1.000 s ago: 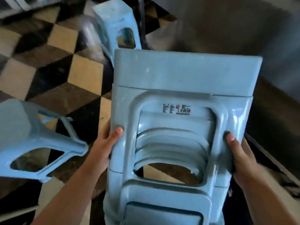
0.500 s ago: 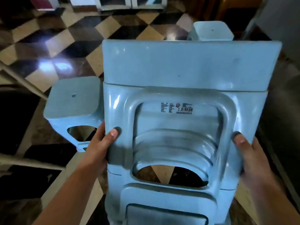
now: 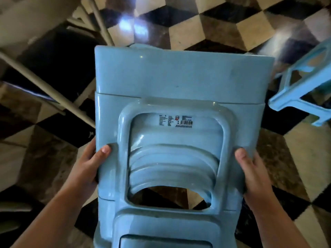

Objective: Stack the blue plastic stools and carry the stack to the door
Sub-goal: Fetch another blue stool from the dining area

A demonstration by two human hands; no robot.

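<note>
An indoor room, likely a home or a simple dining hall, dimly lit. The tiled floor (image 3: 211,31) has a cube-pattern of black, brown and cream tiles that reflect light. Above and left of the stack of blue plastic stools (image 3: 179,108) stand pale metal furniture legs (image 3: 52,92); another blue stool (image 3: 304,86) lies tipped to its right.
</note>
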